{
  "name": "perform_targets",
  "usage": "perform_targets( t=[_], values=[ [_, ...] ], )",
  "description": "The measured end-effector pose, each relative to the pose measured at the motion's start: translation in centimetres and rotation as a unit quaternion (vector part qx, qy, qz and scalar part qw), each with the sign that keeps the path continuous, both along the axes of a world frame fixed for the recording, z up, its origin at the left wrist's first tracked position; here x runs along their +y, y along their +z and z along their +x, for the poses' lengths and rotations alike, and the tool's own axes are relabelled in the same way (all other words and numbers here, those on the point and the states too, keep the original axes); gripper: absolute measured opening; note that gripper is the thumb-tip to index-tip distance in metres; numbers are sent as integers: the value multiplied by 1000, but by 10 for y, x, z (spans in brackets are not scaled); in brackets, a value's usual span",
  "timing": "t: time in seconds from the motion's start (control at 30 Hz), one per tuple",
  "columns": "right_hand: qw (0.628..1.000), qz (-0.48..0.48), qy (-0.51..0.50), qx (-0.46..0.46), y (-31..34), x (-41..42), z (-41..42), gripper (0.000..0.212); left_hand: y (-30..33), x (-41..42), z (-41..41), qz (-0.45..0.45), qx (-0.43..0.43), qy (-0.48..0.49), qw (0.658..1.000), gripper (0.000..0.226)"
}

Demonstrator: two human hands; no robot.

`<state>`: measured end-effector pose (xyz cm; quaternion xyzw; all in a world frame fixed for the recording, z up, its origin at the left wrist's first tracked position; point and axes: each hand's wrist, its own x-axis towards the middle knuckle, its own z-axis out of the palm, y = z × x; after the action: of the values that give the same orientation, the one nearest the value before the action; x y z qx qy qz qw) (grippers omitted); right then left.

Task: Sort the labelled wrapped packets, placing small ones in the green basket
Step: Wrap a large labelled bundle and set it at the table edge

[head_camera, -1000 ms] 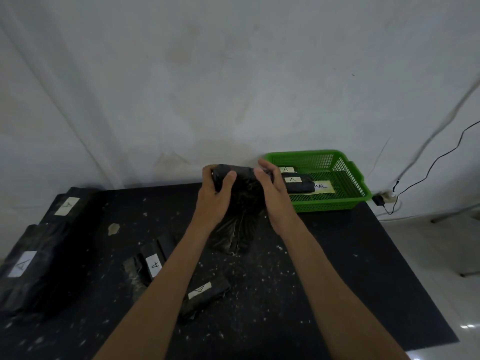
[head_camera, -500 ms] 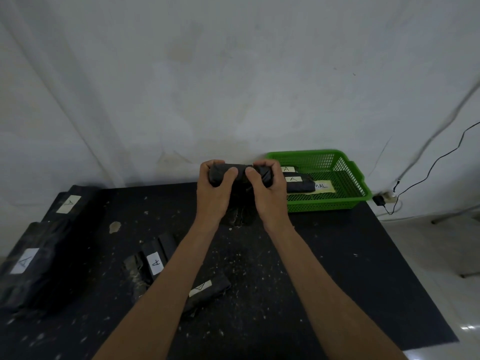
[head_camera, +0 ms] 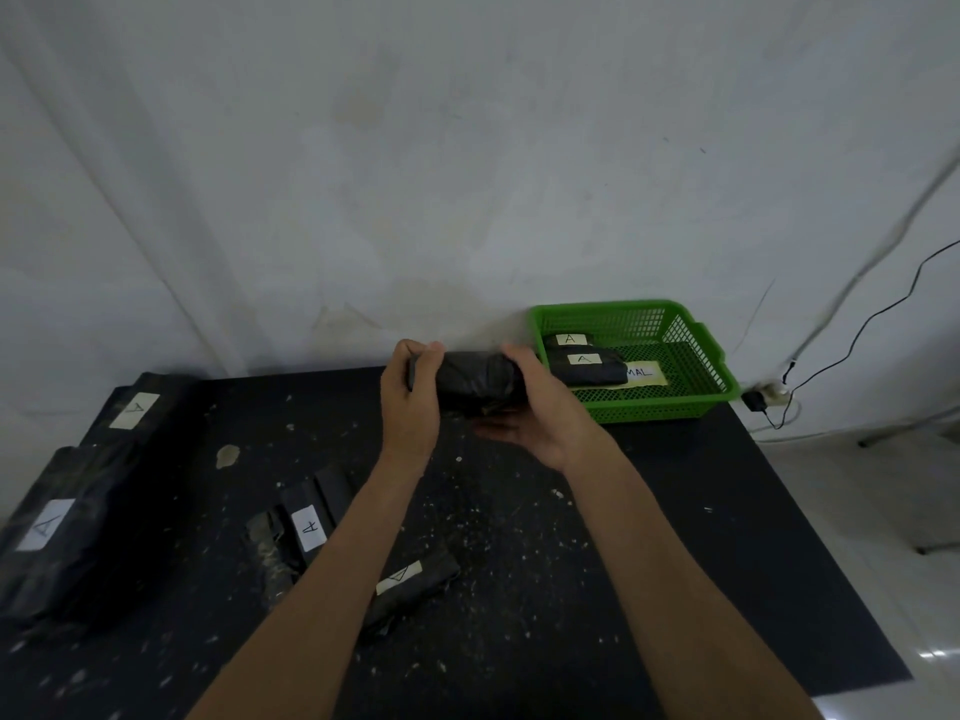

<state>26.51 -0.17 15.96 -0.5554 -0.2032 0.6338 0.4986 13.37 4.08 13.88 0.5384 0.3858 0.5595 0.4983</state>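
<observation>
Both hands, left hand (head_camera: 410, 402) and right hand (head_camera: 540, 407), are gripping a small black plastic-wrapped packet (head_camera: 475, 379); probably dropping it into the green mesh basket (head_camera: 670, 402) next.

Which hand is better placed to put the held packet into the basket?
Probably the right hand. It holds the packet at the end nearest the basket, which stands just to its right. The left hand grips the far end.

My left hand (head_camera: 410, 402) and right hand (head_camera: 540, 407) are bare, without gloves, rings or a watch. My forearms are bare too, with no sleeves in sight.
</observation>
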Motion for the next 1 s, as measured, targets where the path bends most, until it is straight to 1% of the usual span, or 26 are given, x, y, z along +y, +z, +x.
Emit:
perform_targets(
  t=[0.07,0.1,0.13,0.17,0.2,0.27,0.33,0.37,0.4,0.43,0.47,0.53,0.6,0.67,0.77,0.83,0.9,1.0],
  values=[
    [998,51,-30,1,-1,1,1,21,-3,2,-4,-25,-35,-23,999,43],
    [996,77,-45,-13,-4,1,1,20,-4,4,-6,-47,-45,-31,997,42],
    [993,100,-57,-23,-7,0,1,28,-3,5,-8,-74,-62,-43,994,36],
    [990,120,-64,-24,-11,-1,1,40,-1,7,-9,-107,-72,-56,990,31],
    [987,143,-68,-22,-14,-3,1,53,1,11,-11,-138,-69,-70,986,35],
    [980,187,-58,-30,-20,-8,4,76,5,21,-15,-198,-24,-83,976,65],
    [976,207,-26,-69,-25,-11,10,100,9,29,-20,-230,34,-94,968,91],
    [974,204,-9,-99,-26,-11,13,107,11,31,-20,-236,52,-97,965,97],
    [971,203,8,-125,-26,-12,16,109,13,33,-21,-240,68,-96,964,97],
    [969,201,21,-142,-26,-13,18,109,15,33,-19,-237,76,-90,964,90],
    [968,201,30,-147,-25,-13,19,106,16,32,-17,-230,82,-82,966,77],
    [967,198,34,-157,-20,-12,19,92,14,30,-12,-215,94,-70,970,58],
    [959,195,21,-204,-15,-9,14,70,14,23,-8,-195,101,-71,973,49],
    [947,191,-15,-258,-11,-6,10,59,15,17,-4,-172,118,-77,975,41],
    [939,178,-68,-285,-8,-1,9,47,17,11,-2,-139,138,-84,977,37],
    [934,170,-88,-301,-6,2,10,46,18,9,-2,-132,143,-87,977,36],
    [931,176,-87,-309,-6,4,12,49,19,9,-3,-138,135,-80,978,38],
    [929,192,-55,-312,-6,1,12,46,26,11,-2,-146,121,-50,981,45]
  ],
)
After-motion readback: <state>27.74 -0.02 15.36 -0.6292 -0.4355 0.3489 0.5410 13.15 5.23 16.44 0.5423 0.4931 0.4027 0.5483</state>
